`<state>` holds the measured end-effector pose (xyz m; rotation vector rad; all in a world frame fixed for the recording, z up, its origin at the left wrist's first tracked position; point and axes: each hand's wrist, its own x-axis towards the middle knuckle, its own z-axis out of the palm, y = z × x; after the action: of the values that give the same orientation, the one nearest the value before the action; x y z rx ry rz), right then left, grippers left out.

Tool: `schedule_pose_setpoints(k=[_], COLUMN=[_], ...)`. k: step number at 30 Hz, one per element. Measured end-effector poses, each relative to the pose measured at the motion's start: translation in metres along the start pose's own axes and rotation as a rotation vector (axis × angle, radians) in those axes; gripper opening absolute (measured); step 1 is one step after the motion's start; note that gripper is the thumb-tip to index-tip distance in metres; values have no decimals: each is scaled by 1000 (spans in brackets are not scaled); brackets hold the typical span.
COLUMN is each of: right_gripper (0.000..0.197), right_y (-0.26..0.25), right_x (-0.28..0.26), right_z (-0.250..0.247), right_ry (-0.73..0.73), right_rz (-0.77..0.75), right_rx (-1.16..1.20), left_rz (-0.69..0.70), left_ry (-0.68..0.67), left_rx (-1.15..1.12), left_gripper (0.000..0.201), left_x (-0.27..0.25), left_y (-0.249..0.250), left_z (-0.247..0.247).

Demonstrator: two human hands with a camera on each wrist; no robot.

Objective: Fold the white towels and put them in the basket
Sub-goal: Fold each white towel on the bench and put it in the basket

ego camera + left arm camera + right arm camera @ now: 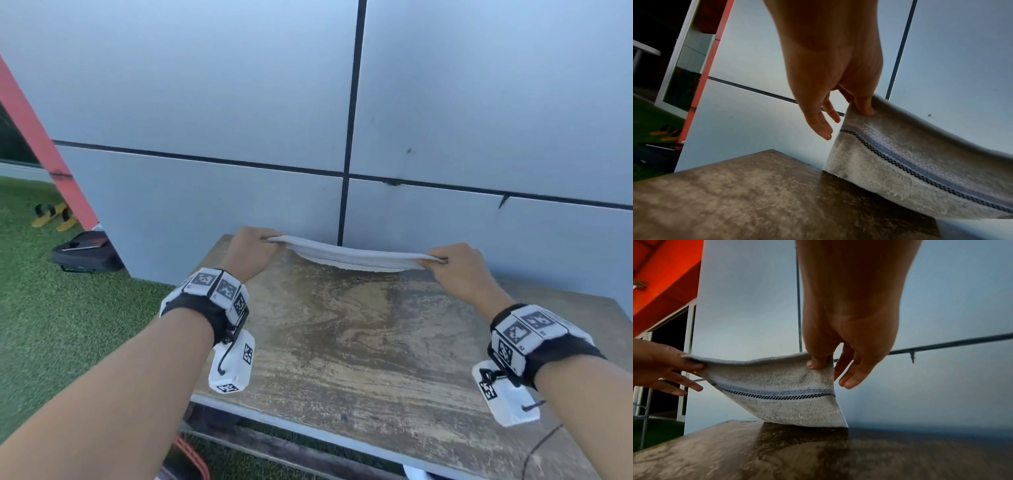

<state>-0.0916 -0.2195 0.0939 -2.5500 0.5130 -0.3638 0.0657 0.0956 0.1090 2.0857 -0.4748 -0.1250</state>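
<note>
A white towel [356, 257] with a blue band and a black dotted stripe [777, 394] hangs stretched between my two hands above the far edge of the worn wooden table [359, 342]. My left hand [255, 248] pinches its left top corner [861, 110] between thumb and forefinger, the other fingers loose. My right hand [454, 263] pinches the right top corner [818, 361] the same way. The towel's lower edge [890, 191] touches the tabletop. No basket is in view.
A grey panelled wall [479, 137] stands right behind the table. Artificial grass [51, 325] lies to the left, with a black case [85, 253] and yellow sandals [54, 216] on it. An orange strap [191, 455] shows below the table's near edge.
</note>
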Motion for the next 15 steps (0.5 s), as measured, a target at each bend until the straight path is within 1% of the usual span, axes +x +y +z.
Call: schedule_pose_setpoints(k=[2, 4, 6, 8, 9, 13, 15], right_gripper=[33, 16, 10, 10, 10, 17, 21], right_y=[9, 12, 14, 15, 15, 7, 2], right_x=[-15, -31, -44, -53, -58, -77, -89], right_z=[4, 6, 8, 8, 7, 0, -5], right_ry=[54, 98, 148, 187, 194, 189, 182], right_rz=[-7, -10, -7, -7, -13, -51, -64], right_rx=[75, 127, 177, 242, 274, 340, 345], left_rz=[16, 51, 55, 39, 41, 96, 135], left_ry=[-10, -30, -34, -33, -24, 36, 15], left_rx=[1, 1, -11, -45, -64, -35, 21], left_gripper=[11, 17, 18, 14, 15, 33, 36], left_x=[-8, -17, -26, -38, -43, -60, -68], left_y=[-4, -9, -12, -10, -10, -7, -5], left_z=[-4, -5, -7, -7, -6, -8, -9])
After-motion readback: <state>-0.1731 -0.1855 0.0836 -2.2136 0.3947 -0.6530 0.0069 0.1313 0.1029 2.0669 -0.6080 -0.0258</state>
